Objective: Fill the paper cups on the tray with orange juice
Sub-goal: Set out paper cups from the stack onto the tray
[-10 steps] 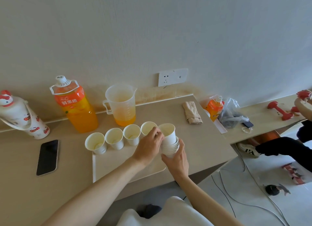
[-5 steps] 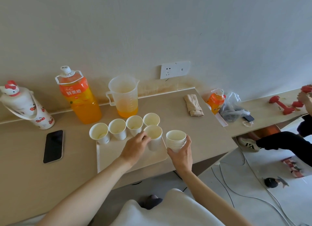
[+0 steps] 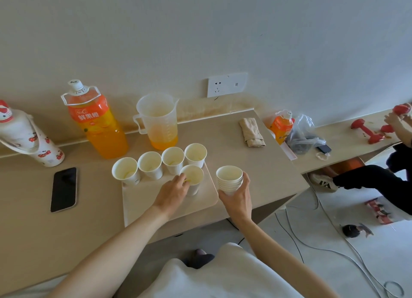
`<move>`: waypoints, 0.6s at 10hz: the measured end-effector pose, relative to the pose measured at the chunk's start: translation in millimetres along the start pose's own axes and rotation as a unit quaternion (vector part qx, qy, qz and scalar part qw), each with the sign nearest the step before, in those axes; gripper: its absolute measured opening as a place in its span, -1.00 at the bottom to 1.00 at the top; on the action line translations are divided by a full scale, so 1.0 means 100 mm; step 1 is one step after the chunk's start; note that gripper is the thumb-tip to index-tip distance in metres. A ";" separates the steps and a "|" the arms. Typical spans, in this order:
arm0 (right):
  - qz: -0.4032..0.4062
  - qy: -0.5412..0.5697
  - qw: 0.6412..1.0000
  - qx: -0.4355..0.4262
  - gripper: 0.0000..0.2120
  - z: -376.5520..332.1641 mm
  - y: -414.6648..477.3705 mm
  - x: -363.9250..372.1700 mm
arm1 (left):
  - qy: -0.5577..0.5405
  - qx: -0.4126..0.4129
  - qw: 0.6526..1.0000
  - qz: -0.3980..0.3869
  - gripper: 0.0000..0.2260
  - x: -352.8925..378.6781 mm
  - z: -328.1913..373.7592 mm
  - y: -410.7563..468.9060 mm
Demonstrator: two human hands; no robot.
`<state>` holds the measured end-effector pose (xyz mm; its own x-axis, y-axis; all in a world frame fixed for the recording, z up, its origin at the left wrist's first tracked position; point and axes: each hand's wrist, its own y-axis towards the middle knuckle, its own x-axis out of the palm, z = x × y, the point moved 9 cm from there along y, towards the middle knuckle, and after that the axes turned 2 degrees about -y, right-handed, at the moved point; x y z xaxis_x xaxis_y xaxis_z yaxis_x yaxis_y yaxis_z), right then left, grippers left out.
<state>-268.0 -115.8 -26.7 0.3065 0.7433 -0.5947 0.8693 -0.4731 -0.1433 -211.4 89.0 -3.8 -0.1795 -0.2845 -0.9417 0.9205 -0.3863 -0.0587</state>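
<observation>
On the tray (image 3: 156,208), left hand (image 3: 172,192) grips a fifth cup (image 3: 193,178), right hand (image 3: 237,198) clasps the spare stack (image 3: 229,179) — advise seating it flat, clear of the back row (image 3: 150,167), before release.

The paper cups (image 3: 149,167) and the stack of cups (image 3: 229,179) are white with cream insides; the tray (image 3: 136,197) is pale cream. At eleven o'clock from it the juice bottle (image 3: 98,124) is orange, its label orange-red with white characters, its cap white. The jug (image 3: 159,121) at twelve is clear, orange at the bottom. The worktop (image 3: 33,219) is beige, the phone (image 3: 64,188) black. At nine o'clock a white flask (image 3: 29,139) bears red figures.
</observation>
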 end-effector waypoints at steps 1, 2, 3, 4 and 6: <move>-0.016 -0.002 1.000 -0.007 -0.16 -0.03 -0.01 0.06 | -0.054 0.013 0.998 0.023 -0.84 -0.05 -0.01 -0.04; -0.029 0.003 0.999 -0.021 -0.16 -0.07 -0.01 0.11 | 0.067 0.059 0.996 0.026 -0.71 -0.01 0.08 -0.04; -0.036 0.010 0.999 -0.031 -0.16 -0.10 -0.01 0.14 | 0.151 0.061 0.984 0.079 -0.72 -0.11 0.10 -0.07; -0.039 0.013 0.999 -0.036 -0.15 -0.12 -0.01 0.13 | 0.150 0.069 0.985 0.051 -0.66 -0.01 0.06 -0.06; -0.033 0.015 0.999 -0.038 -0.16 -0.11 0.00 0.11 | 0.136 0.058 0.986 0.073 -0.66 -0.04 0.03 -0.01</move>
<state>-260.6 -101.9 -24.3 0.2577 0.7865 -0.5613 0.9149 -0.3854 -0.1199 -212.6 88.3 1.2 0.0668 -0.1041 -0.9923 0.8813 -0.4601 0.1076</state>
